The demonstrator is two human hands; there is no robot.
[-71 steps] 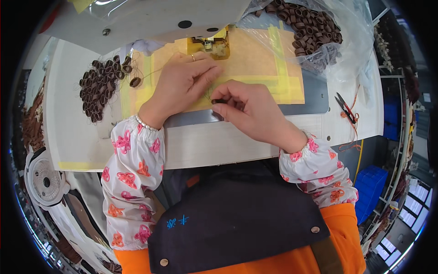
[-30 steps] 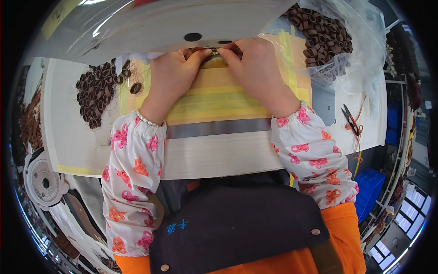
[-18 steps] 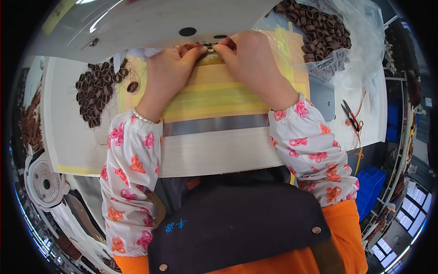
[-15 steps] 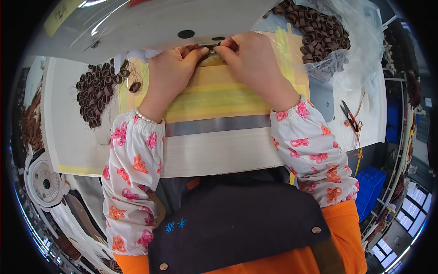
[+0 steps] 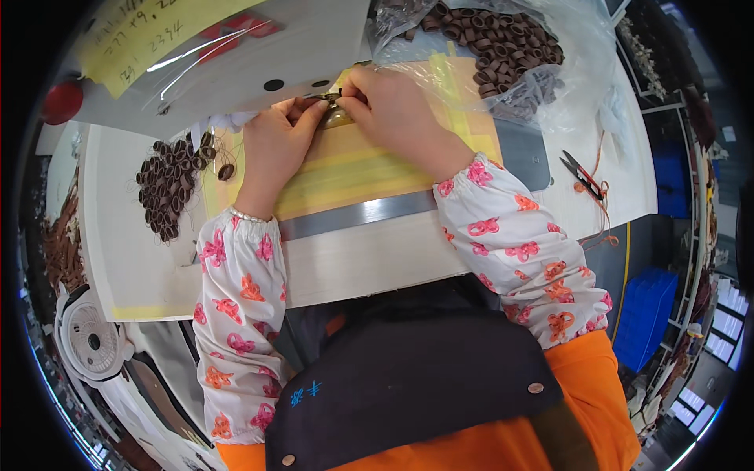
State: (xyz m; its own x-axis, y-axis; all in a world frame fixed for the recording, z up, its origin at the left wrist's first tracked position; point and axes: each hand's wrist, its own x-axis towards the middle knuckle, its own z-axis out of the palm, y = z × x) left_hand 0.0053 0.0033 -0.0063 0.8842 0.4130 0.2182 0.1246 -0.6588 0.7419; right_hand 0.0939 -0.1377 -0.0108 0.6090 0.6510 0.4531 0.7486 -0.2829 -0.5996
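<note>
Below the pale grey body of a sewing machine [image 5: 259,67], my two hands meet at the far middle of the table. My left hand [image 5: 276,140] is closed, its thumb and forefinger pinched at a small dark piece [image 5: 332,97]. From the other side my right hand [image 5: 393,116] pinches the same spot with thumb and forefinger. The piece is mostly covered by fingertips, so its exact kind cannot be made out. Just below it a shiny, yellowish plate [image 5: 338,119] shows. Yellow tape [image 5: 361,174] covers the surface under my wrists.
A pile of brown loops [image 5: 166,188] with loose threads lies left of my left hand. More brown loops [image 5: 506,55] fill a clear plastic bag [image 5: 585,47] at the far right. Red-handled thread snips [image 5: 583,174] and orange cord lie nearer on the right.
The whole view has turned slightly, showing more of the machine's left side. Both hands keep pinching at the same place by the machine, with little visible movement.
</note>
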